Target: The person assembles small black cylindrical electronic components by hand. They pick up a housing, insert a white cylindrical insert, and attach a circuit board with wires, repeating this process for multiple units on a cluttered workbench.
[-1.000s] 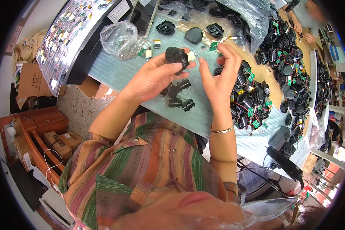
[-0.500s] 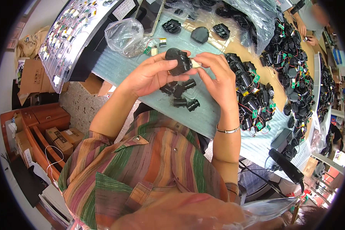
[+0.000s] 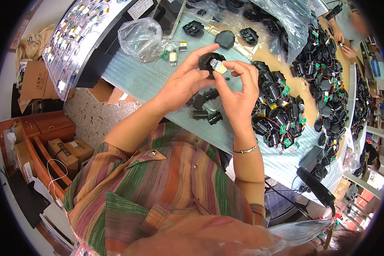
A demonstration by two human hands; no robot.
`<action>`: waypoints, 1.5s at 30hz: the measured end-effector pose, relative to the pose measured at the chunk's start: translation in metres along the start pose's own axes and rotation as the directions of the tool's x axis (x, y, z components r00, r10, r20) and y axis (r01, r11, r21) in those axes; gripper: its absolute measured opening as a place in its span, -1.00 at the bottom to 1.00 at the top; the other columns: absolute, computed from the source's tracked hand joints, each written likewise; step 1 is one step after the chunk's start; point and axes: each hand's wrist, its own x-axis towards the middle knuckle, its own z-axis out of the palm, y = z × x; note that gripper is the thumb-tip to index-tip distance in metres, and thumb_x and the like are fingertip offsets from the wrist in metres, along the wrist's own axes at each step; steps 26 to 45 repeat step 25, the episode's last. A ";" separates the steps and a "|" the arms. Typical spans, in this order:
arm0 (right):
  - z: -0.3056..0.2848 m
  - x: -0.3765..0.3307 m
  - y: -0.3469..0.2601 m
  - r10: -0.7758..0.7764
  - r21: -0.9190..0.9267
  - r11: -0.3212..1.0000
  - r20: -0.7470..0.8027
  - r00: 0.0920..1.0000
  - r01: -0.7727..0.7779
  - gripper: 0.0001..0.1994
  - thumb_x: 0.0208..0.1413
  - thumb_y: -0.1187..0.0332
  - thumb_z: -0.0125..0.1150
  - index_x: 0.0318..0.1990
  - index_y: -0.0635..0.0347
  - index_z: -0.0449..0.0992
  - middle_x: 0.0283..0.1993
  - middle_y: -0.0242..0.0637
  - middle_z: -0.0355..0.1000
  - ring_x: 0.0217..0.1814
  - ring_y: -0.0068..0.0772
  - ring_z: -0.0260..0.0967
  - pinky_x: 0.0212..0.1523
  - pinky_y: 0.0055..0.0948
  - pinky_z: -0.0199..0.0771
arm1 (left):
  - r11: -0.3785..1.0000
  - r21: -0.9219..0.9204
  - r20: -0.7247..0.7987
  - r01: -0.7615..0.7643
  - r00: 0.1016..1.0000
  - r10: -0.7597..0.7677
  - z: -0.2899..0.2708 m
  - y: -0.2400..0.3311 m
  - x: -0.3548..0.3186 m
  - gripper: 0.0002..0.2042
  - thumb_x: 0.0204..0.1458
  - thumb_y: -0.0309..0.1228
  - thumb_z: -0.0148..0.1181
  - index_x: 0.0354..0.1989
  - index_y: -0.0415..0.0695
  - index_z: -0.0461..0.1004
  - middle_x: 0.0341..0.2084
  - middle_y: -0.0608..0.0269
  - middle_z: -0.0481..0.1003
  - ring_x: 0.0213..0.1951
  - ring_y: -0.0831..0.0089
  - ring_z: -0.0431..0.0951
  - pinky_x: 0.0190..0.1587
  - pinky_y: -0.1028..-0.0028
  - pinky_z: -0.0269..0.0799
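My left hand (image 3: 185,85) has its fingers wrapped round a round black plastic housing (image 3: 206,61), held up above the work surface. Between thumb and fingertips of my right hand (image 3: 240,85) is a small cream-coloured block (image 3: 221,68) with a shiny, silvery end, right against the housing. Whether the block sits inside the housing or only touches it I cannot tell. Below the hands lie several black cylindrical parts (image 3: 200,114), partly hidden by my left hand. A similar cream block (image 3: 173,56) rests beyond my left hand, beside a small silver battery (image 3: 183,46) and a green circuit board (image 3: 165,54).
A clear plastic bag (image 3: 140,36) of small metal parts lies at the far left. Black housings (image 3: 193,28) sit along the back. To the right are heaps of wired black assemblies (image 3: 277,111) with green boards. Another person's hand (image 3: 349,52) shows at the far right.
The housing has been turned in my left hand, so its open side and the block's silvery end now show. My right hand has tilted and lowered slightly with the cream block.
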 end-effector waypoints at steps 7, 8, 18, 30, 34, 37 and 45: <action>0.002 -0.002 0.003 -0.119 -0.101 0.988 -0.010 0.993 0.118 -0.67 -0.17 0.42 0.50 -0.17 0.02 0.60 -0.16 -0.37 0.48 -0.14 -0.34 0.29 -0.04 -0.37 0.17 | 0.978 0.197 -0.003 -0.070 0.997 0.072 -0.002 -0.005 0.000 -0.44 0.20 -0.50 -0.04 0.41 -0.17 0.06 0.19 0.23 0.26 -0.05 0.64 0.39 0.05 0.49 0.37; 0.003 -0.003 0.004 -0.136 -0.094 0.987 -0.014 0.991 0.134 -0.66 -0.18 0.42 0.50 -0.17 0.02 0.61 -0.16 -0.37 0.48 -0.14 -0.34 0.29 -0.04 -0.37 0.16 | 0.920 0.369 0.006 -0.130 0.991 0.137 -0.003 -0.007 0.000 -0.44 0.21 -0.49 0.00 0.40 -0.18 0.08 0.13 0.23 0.30 -0.08 0.65 0.39 0.00 0.52 0.37; -0.008 0.008 -0.006 -0.086 0.050 0.995 -0.108 0.990 0.092 -0.63 -0.11 0.46 0.48 -0.07 0.14 0.58 -0.10 -0.36 0.40 -0.11 -0.37 0.30 -0.24 -0.48 0.39 | 0.799 0.525 -0.041 -0.292 0.929 0.367 -0.007 0.001 0.015 -0.63 0.21 -0.50 0.09 0.18 -0.24 0.27 -0.26 0.24 0.51 -0.33 0.59 0.53 -0.27 0.56 0.46; -0.052 0.015 0.012 0.120 -0.018 0.990 0.607 0.785 -0.138 -0.77 -0.06 0.49 0.41 -0.21 0.18 0.58 -0.27 -0.35 0.51 -0.29 -0.43 0.39 -0.30 -0.51 0.43 | 0.811 0.489 -0.133 -0.322 0.891 0.435 -0.051 0.010 0.038 -0.63 0.25 -0.46 0.09 0.18 -0.25 0.21 -0.11 -0.01 0.52 -0.14 0.24 0.64 -0.13 0.42 0.60; -0.052 0.015 0.012 0.120 -0.018 0.990 0.607 0.785 -0.138 -0.77 -0.06 0.49 0.41 -0.21 0.18 0.58 -0.27 -0.35 0.51 -0.29 -0.43 0.39 -0.30 -0.51 0.43 | 0.811 0.489 -0.133 -0.322 0.891 0.435 -0.051 0.010 0.038 -0.63 0.25 -0.46 0.09 0.18 -0.25 0.21 -0.11 -0.01 0.52 -0.14 0.24 0.64 -0.13 0.42 0.60; -0.052 0.015 0.012 0.120 -0.018 0.990 0.607 0.785 -0.138 -0.77 -0.06 0.49 0.41 -0.21 0.18 0.58 -0.27 -0.35 0.51 -0.29 -0.43 0.39 -0.30 -0.51 0.43 | 0.811 0.489 -0.133 -0.322 0.891 0.435 -0.051 0.010 0.038 -0.63 0.25 -0.46 0.09 0.18 -0.25 0.21 -0.11 -0.01 0.52 -0.14 0.24 0.64 -0.13 0.42 0.60; -0.052 0.015 0.012 0.120 -0.018 0.990 0.607 0.785 -0.138 -0.77 -0.06 0.49 0.41 -0.21 0.18 0.58 -0.27 -0.35 0.51 -0.29 -0.43 0.39 -0.30 -0.51 0.43 | 0.811 0.489 -0.133 -0.322 0.891 0.435 -0.051 0.010 0.038 -0.63 0.25 -0.46 0.09 0.18 -0.25 0.21 -0.11 -0.01 0.52 -0.14 0.24 0.64 -0.13 0.42 0.60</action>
